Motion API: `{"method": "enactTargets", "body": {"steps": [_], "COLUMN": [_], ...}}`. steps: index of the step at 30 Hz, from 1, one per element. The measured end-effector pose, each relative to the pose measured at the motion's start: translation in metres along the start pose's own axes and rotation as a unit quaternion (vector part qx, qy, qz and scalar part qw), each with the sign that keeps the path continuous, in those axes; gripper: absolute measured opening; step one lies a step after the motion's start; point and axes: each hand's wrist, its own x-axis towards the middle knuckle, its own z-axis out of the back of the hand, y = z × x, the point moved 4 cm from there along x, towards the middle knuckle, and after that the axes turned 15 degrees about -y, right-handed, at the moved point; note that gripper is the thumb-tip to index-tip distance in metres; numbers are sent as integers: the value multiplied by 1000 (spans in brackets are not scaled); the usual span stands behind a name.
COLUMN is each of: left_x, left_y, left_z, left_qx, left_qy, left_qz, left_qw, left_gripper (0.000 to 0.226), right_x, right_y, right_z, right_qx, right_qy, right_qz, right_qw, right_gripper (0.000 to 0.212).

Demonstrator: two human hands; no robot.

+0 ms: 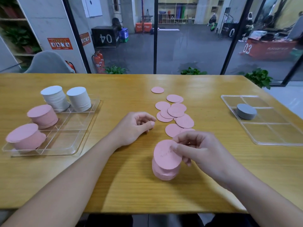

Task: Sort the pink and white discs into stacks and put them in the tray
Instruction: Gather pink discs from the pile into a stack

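A short stack of round pink paper discs (pixel 165 169) is seen standing on the yellow wooden worktop (pixel 131 185), and it serves here as the landmark. The top disc of that stack is pinched at its right edge by the thumb and curled fingers of the right hand (pixel 195 149), and it is tilted rather than lying flat on the discs beneath it. The left hand (pixel 136 126) is rested on the worktop just up and to the left of the stack, its fingers loosely curled with nothing held in them. Directly beyond the stack, a loose scatter of flat pink discs (pixel 173 112) is spread on the worktop, many overlapping one another, and a single pink disc (pixel 157 90) is set apart at the far end of the scatter. Well to the left of the stack, a clear plastic tray divided into compartments (pixel 85 122) is placed; two tall stacks of white discs (pixel 65 99) are held in its far compartments, side by side, and two stacks of pink discs (pixel 34 126) are held in its left compartments, one behind the other. Well to the right of the stack, a second clear compartment tray (pixel 270 128) is placed, in which one low stack of grey discs (pixel 246 111) is kept.
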Motion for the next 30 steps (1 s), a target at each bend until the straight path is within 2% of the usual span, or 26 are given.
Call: {"method": "enactTargets", "body": {"steps": [4, 7, 13, 15, 17, 19, 22, 26, 30], "left_x": [-3, -5, 0, 3, 5, 11, 19, 22, 19], "left_y": [1, -1, -2, -6, -15, -23, -30, -31, -27], "left_z": [-2, -4, -8, -14, -24, -36, -56, -67, -53], "left_qx": [34, 60, 81, 103, 131, 137, 164, 227, 246], "left_qy": [-9, -19, -28, -22, -23, -24, 6, 58, 75], "left_qz": [-6, -19, -22, -30, -51, -65, -87, -102, -89], "left_qw": [999, 998, 996, 994, 990, 988, 983, 967, 962], "left_gripper": [10, 9, 9, 10, 9, 3, 21, 50, 44], "right_x": [-8, -8, 3, 14, 31, 47, 61, 79, 107], "right_y": [-7, -11, -16, -19, -25, -36, -45, -45, -35], "right_z": [-3, -3, 14, 30, 46, 52, 49, 43, 44], "right_qx": [-32, -88, -101, -162, -268, -368, -417, -401, -383], "right_qy": [-16, -46, -105, -150, -175, -151, -116, -85, -27], "right_qz": [2, 49, 83, 104, 116, 107, 107, 123, 97], "right_qw": [999, 994, 986, 970, 940, 911, 895, 904, 918], "right_gripper": [6, 7, 7, 8, 21, 39, 50, 55, 52]}}
